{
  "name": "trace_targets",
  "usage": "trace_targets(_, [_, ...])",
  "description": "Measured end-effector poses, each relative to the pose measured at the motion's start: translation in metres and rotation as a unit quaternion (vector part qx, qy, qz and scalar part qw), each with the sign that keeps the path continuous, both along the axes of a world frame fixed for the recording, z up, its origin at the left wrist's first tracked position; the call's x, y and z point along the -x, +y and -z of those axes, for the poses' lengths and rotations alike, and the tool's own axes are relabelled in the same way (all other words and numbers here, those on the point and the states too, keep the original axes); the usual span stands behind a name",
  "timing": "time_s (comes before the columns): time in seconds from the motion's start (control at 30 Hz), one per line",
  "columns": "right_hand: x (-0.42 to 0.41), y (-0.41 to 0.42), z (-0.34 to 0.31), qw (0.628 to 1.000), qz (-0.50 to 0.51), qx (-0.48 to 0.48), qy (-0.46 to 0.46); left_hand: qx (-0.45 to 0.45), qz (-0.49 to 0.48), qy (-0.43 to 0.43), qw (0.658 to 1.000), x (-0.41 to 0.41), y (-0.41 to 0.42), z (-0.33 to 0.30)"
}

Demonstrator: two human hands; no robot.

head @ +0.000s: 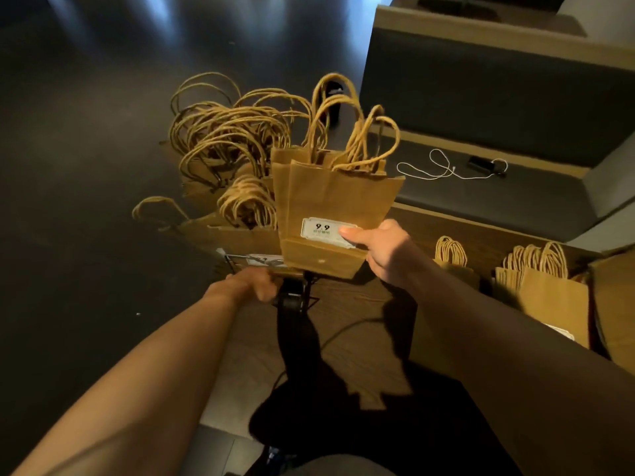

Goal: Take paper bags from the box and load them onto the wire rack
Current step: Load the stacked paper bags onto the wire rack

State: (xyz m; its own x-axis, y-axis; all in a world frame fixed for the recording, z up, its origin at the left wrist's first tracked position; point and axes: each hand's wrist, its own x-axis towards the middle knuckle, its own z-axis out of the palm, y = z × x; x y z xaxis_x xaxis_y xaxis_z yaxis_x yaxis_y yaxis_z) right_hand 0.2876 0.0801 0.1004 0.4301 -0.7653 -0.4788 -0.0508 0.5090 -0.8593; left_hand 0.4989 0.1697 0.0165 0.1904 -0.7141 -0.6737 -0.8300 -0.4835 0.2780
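bench seat (481,197) — white cord (443,168), dark device (479,163) | floor (86,201) — bag pile (226,159)

Right hand (385,250) pinches with thumb on top; left hand (256,281) curled, grip unclear.

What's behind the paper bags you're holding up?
Behind the held bags, more brown bags with twisted handles stand packed together on the rack. The right hand pinches the held bags. They cover the rack's wires, so those cannot be seen.
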Motion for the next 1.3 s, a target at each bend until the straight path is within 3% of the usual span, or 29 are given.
trace_targets(0.07, [-0.006, -0.005, -0.004, 0.999, -0.006, 0.031, 0.03, -0.023, 0.013, 0.037, 0.999, -0.009, -0.008, 0.023])
trace_targets(0.13, [-0.007, -0.009, -0.003, 0.997, -0.022, 0.053, 0.049, -0.042, -0.037, 0.064, 0.996, -0.043, -0.029, 0.101])
trace_targets(0.2, [-0.007, -0.008, -0.004, 0.992, -0.039, 0.092, 0.073, -0.027, -0.092, 0.074, 0.993, -0.041, -0.017, 0.083])
trace_targets(0.3, [-0.015, -0.007, 0.005, 0.981, -0.055, 0.146, 0.111, 0.014, -0.062, 0.022, 0.998, -0.017, 0.002, 0.033])
trace_targets(0.4, [-0.024, -0.007, 0.02, 0.988, -0.047, 0.139, 0.044, -0.028, -0.045, 0.046, 0.998, -0.015, -0.005, 0.025])
trace_targets(0.57, [-0.02, -0.009, 0.038, 0.994, 0.018, 0.109, -0.013, -0.077, -0.027, 0.011, 0.997, -0.023, -0.013, 0.027])
trace_targets(0.7, [-0.009, -0.018, 0.034, 0.994, 0.039, 0.099, -0.031, -0.102, -0.031, 0.052, 0.993, -0.02, -0.018, 0.025])
trace_targets(1.3, [0.01, -0.031, 0.027, 0.988, 0.083, 0.115, -0.063, -0.104, -0.066, 0.066, 0.99, -0.014, -0.014, 0.015])
